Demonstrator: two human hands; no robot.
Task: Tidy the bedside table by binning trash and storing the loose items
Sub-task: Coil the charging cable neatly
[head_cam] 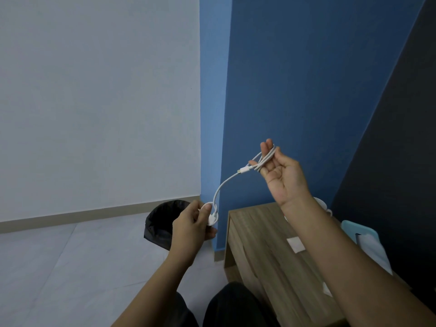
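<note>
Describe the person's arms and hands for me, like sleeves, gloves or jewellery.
The left forearm and right forearm are bare to the frame's edge, no sleeves showing. The left hand and right hand wear no gloves; no watch, bracelet or ring is visible.

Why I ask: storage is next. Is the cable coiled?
Partly coiled: cable loops wrap the right hand; a loose stretch reaches the left hand.
</note>
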